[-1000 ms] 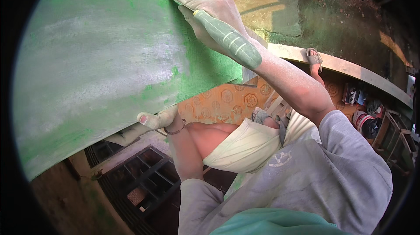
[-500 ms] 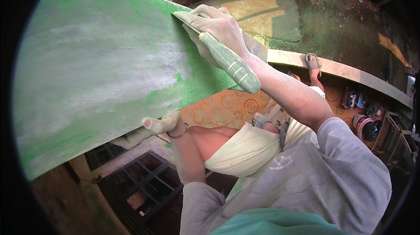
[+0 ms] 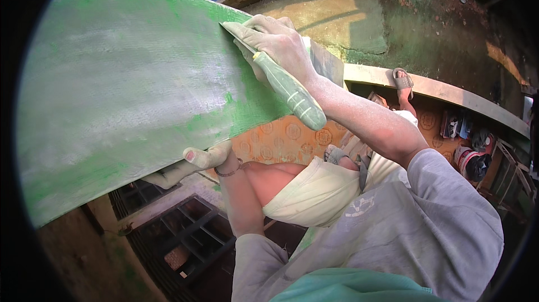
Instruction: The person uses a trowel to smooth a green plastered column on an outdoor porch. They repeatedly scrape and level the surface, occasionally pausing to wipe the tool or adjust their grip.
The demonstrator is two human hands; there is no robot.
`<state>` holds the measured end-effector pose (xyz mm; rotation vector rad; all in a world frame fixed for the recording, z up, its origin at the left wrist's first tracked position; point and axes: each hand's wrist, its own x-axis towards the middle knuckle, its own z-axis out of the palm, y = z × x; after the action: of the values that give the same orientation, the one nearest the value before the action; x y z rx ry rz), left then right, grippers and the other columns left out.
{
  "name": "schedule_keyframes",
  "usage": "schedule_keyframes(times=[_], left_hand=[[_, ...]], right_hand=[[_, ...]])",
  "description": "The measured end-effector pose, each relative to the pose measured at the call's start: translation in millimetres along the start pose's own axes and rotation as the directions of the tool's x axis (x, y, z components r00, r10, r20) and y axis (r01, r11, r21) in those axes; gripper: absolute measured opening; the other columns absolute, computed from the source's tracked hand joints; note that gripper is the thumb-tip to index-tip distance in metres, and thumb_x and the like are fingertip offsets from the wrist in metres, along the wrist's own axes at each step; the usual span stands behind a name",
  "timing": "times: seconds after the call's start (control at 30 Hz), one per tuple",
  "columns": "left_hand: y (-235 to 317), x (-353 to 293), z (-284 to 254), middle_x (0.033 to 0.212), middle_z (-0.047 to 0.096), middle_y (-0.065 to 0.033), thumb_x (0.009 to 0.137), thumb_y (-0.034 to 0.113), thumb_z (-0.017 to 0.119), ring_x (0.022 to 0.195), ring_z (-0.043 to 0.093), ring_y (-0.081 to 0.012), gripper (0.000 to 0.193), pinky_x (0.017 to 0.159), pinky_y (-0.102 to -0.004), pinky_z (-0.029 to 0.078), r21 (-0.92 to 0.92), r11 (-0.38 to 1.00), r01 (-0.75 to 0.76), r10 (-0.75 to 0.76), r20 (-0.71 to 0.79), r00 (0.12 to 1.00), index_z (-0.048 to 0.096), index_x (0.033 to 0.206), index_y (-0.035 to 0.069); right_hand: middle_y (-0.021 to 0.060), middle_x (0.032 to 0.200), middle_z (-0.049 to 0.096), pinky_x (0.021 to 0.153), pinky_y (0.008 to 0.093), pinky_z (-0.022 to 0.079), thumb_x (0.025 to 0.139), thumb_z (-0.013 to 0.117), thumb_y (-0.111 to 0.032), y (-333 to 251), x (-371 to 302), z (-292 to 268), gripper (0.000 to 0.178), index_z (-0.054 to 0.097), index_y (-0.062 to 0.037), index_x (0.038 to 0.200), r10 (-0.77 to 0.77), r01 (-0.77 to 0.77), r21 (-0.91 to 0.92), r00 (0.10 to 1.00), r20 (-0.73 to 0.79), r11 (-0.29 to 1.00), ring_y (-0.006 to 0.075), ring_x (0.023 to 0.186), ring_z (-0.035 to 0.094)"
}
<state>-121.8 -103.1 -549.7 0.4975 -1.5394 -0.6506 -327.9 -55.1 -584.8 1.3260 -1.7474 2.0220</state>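
Note:
A broad, slightly curved board (image 3: 123,77) fills the left half of the view, its surface green with whitish, smeared patches. My right hand (image 3: 278,43) is wrapped round a putty knife (image 3: 292,93) with a pale green, dusty handle. The knife's flat blade lies against the board near its far right edge, partly hidden under my fingers. At the board's near edge, my left hand (image 3: 196,162) grips it with the thumb above and the fingers reaching underneath. Both hands are coated in pale dust.
A pale ledge (image 3: 449,94) runs along the right, where my sandalled foot (image 3: 401,80) rests. Orange patterned tiles (image 3: 269,142) lie below the board. A dark window-like grille (image 3: 191,229) is at lower left, and a wooden frame (image 3: 514,173) with bags stands at far right.
My right hand and the putty knife have shifted slightly toward me, with the handle's end swinging a little left. My left hand keeps its grip in nearly the same place.

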Motion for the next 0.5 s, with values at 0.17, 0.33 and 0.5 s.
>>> schedule_keyframes(times=[0.17,0.33,0.5], left_hand=[[4.1,-4.1,3.1,0.162,0.023,-0.0245,0.095,0.053,0.055,0.143,0.042,-0.0389,0.089,0.107,-0.0566,0.052,0.018,1.000,0.022,-0.022,-0.010,1.000,0.015,0.164,0.013],[4.6,-9.9,-3.2,0.163,0.024,-0.0241,0.094,0.053,0.056,0.144,0.041,-0.0385,0.090,0.108,-0.0564,0.051,0.007,0.999,0.033,-0.033,-0.029,0.999,0.015,0.165,0.014],[1.6,-7.5,-1.8,0.163,0.024,-0.0237,0.094,0.053,0.057,0.144,0.040,-0.0381,0.091,0.109,-0.0562,0.049,0.016,0.999,0.027,-0.027,-0.026,0.999,0.015,0.165,0.014]], right_hand=[[0.0078,0.098,0.075,0.086,0.0365,0.051,0.095,0.066,-0.010,10.8,26.0,-9.1,0.029,0.077,-0.0114,0.122,-0.005,0.001,0.032,0.992,0.124,0.999,0.0254,0.092,0.071],[0.0080,0.098,0.075,0.083,0.0378,0.052,0.094,0.070,-0.011,-10.5,-2.9,-12.0,0.025,0.078,-0.0095,0.118,-0.014,0.012,0.035,0.999,0.044,0.999,0.0255,0.090,0.072],[0.0070,0.101,0.073,0.089,0.0388,0.050,0.091,0.067,-0.014,13.5,15.2,-2.0,0.033,0.077,-0.0124,0.122,0.008,-0.008,-0.004,0.994,0.108,1.000,0.0244,0.094,0.070]])
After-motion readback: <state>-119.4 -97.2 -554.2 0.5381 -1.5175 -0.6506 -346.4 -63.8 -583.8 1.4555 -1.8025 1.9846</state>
